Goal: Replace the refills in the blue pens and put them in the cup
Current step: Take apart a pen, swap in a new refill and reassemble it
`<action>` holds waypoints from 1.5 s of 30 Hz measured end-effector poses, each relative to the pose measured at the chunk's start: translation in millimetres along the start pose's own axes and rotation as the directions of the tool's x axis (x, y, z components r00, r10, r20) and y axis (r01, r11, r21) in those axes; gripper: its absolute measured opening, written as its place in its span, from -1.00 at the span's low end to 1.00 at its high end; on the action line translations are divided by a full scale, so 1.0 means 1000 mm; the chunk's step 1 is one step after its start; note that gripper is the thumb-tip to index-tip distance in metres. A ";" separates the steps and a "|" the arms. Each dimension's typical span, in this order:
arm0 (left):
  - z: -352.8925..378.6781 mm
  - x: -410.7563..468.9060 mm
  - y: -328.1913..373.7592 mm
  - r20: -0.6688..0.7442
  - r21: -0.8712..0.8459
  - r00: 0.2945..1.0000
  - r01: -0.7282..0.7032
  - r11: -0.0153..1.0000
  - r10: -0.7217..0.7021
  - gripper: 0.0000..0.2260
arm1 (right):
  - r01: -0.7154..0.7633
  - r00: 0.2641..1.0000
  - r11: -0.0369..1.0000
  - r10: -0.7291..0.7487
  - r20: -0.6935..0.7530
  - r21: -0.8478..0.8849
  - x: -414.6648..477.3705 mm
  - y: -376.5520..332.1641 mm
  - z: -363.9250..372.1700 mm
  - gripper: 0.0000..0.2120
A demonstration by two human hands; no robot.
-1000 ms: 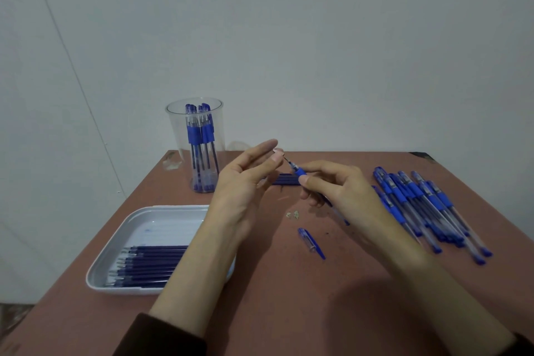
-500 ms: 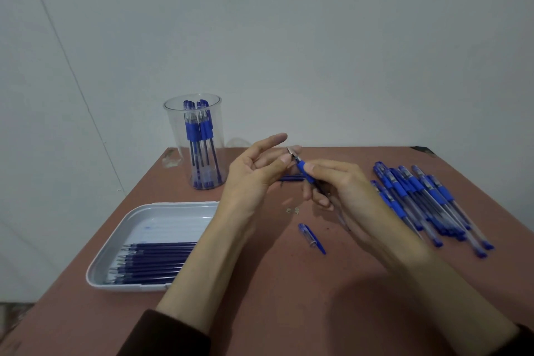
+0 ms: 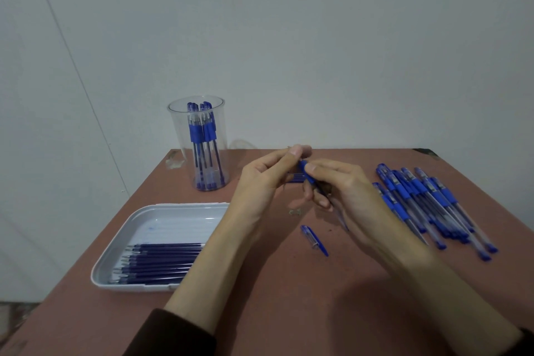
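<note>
Above the middle of the table I hold one blue pen [image 3: 308, 175] in both hands. My right hand [image 3: 345, 191] grips its barrel near the blue grip section. My left hand [image 3: 267, 179] pinches the pen's tip end between thumb and fingers, hiding the tip. A loose blue pen cap [image 3: 314, 240] lies on the table below my hands. The clear cup [image 3: 199, 144] at the back left holds several blue pens upright. A pile of blue pens [image 3: 427, 205] lies to the right. Behind my hands, a few refills [image 3: 296, 178] rest on the table.
A white tray [image 3: 161, 217] at the front left holds several dark blue refills [image 3: 161, 261] laid side by side. Small scraps [image 3: 294, 212] lie on the brown table [image 3: 289, 312] under my hands. A grey wall stands behind the table.
My left fingers have closed over the pen's tip end, which showed before. Both hands have come closer together around the pen.
</note>
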State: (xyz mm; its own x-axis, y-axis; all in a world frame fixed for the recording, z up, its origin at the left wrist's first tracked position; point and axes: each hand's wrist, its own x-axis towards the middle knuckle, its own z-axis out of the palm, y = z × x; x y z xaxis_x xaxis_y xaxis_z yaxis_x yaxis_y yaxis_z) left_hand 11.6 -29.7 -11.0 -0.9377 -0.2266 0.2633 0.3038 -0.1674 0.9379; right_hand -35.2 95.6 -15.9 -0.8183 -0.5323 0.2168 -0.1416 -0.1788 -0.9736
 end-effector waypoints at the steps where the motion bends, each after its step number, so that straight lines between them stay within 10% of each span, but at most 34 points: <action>1: 0.001 0.000 0.001 0.005 -0.004 1.000 0.001 1.000 -0.001 -0.75 | -0.002 1.000 1.000 0.002 0.011 -0.006 0.000 0.000 0.001 -0.68; 19: -0.003 0.000 0.000 -0.040 -0.050 0.999 0.017 0.999 -0.019 -0.82 | -0.047 0.999 0.999 0.047 0.027 0.026 0.000 0.001 0.002 -0.80; 25: -0.007 0.002 0.002 -0.132 -0.117 0.990 0.024 0.993 -0.039 -0.85 | 0.082 0.992 0.917 -0.114 -0.059 -0.390 -0.001 0.011 0.004 -0.93; 39: -0.010 0.006 0.002 -0.005 -0.151 0.998 0.058 0.987 -0.059 -0.82 | -0.238 0.963 0.969 0.226 0.144 0.071 -0.001 0.000 -0.002 -0.65; 45: -0.009 0.004 -0.002 -0.073 0.144 0.994 0.090 0.986 -0.080 -0.77 | -0.202 0.978 0.979 0.203 -0.055 0.034 0.005 0.003 -0.002 -0.91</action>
State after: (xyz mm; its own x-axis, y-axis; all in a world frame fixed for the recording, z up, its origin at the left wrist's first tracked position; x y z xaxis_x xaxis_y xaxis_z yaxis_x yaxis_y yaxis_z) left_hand 8.2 -38.6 -13.8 -0.9444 -0.2814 0.1703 0.1909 -0.0475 0.9805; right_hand -40.9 94.1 -18.4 -0.8591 -0.5116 0.0102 0.0452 -0.0956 -0.9944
